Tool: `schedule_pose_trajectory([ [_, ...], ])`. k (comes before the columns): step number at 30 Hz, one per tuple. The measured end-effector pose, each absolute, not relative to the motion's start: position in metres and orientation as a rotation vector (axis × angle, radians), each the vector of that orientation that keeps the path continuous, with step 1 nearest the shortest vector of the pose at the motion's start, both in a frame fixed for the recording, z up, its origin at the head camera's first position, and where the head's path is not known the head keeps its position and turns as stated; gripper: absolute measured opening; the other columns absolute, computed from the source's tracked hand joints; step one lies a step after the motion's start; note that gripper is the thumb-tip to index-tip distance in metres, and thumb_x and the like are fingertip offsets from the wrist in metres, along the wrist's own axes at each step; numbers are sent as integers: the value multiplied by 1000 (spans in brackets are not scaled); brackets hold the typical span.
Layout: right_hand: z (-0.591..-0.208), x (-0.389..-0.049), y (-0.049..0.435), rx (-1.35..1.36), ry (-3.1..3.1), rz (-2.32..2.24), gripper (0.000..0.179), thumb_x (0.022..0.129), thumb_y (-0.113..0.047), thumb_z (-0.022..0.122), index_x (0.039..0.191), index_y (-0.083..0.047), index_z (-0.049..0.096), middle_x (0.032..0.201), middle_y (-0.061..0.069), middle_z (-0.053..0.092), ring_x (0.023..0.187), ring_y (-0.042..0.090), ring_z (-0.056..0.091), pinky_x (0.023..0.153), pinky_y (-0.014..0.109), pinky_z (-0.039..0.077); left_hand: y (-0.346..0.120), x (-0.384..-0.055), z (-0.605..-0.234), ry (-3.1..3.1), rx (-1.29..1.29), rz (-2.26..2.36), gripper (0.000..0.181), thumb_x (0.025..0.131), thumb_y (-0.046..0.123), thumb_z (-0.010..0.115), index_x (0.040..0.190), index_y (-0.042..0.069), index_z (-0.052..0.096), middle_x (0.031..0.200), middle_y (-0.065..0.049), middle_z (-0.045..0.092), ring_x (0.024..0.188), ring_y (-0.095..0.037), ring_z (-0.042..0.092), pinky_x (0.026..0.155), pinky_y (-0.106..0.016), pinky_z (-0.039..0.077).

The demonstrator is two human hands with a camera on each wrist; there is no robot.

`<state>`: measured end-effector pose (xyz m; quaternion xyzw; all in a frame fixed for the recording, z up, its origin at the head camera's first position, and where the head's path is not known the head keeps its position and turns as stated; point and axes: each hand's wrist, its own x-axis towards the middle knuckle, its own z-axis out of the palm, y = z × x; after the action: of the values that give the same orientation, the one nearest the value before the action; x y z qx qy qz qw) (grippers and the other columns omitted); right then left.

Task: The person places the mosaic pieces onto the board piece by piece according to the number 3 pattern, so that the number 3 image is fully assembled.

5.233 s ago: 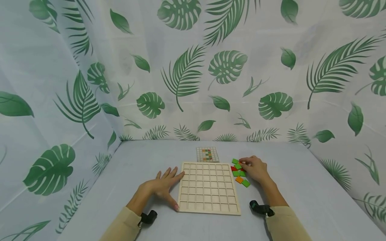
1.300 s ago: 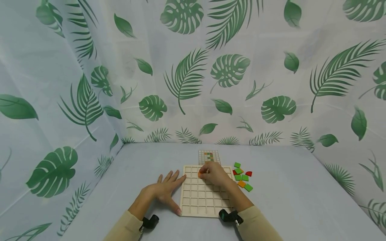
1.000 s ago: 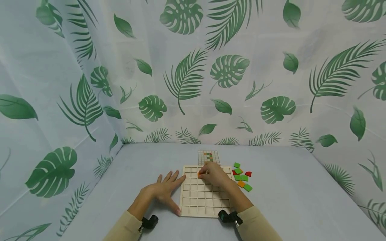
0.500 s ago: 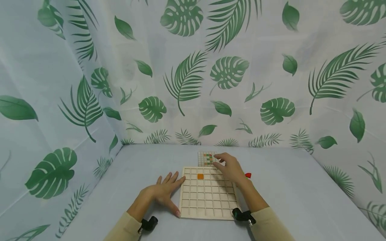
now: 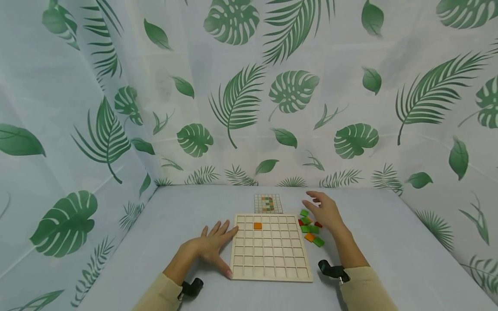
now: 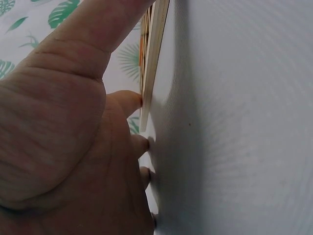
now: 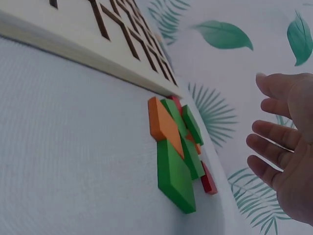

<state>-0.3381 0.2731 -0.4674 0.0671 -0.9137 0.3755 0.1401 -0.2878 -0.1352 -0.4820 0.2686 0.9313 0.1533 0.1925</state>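
A pale wooden grid board (image 5: 268, 248) lies on the table, with one orange square tile (image 5: 257, 226) in a cell of its upper rows. My left hand (image 5: 212, 246) is spread along the board's left edge, thumb and index finger touching it. Above the loose tiles hovers my right hand (image 5: 326, 211), holding nothing, its fingers apart and slightly bent. Under it the pile shows green tiles (image 7: 176, 176), an orange tile (image 7: 164, 125) and a red piece (image 7: 209, 178). In the right wrist view the right hand (image 7: 288, 142) stands away from the pieces.
A small pattern card (image 5: 268, 203) with a printed grid of coloured squares lies behind the board. Leaf-print curtains (image 5: 249, 95) enclose the white table (image 5: 186, 198) at the back and sides. Each wrist carries a black camera.
My right hand took an orange tile from the pile to the board, let it go in a cell, then moved back right over the pile. The left hand stayed at the board's edge.
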Motion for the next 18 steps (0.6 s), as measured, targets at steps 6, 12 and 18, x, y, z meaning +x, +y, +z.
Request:
schedule_pose_trajectory([
  [6,-473,-340,279,200,-2691,1058,43,103,-27,67,136,1,66,127,24,67,105,36,63,80,45,57,-136,-289,-483,2617,755,424,140,63,71,89,169,28,10,176,-14,-2,163,-40,-6,123,-73,-3],
  [12,-476,-341,284,260,-2785,1118,32,97,-20,74,123,0,74,111,18,71,71,19,56,52,29,47,-136,-289,-482,2619,757,415,139,63,71,89,169,28,9,176,-14,-1,162,-41,-6,124,-73,-2],
  [18,-478,-342,288,281,-2895,1156,32,91,-17,80,121,-6,77,96,11,70,68,19,54,56,30,43,-136,-288,-481,2616,762,417,139,64,71,89,169,27,9,176,-14,-1,162,-41,-6,123,-74,-2],
])
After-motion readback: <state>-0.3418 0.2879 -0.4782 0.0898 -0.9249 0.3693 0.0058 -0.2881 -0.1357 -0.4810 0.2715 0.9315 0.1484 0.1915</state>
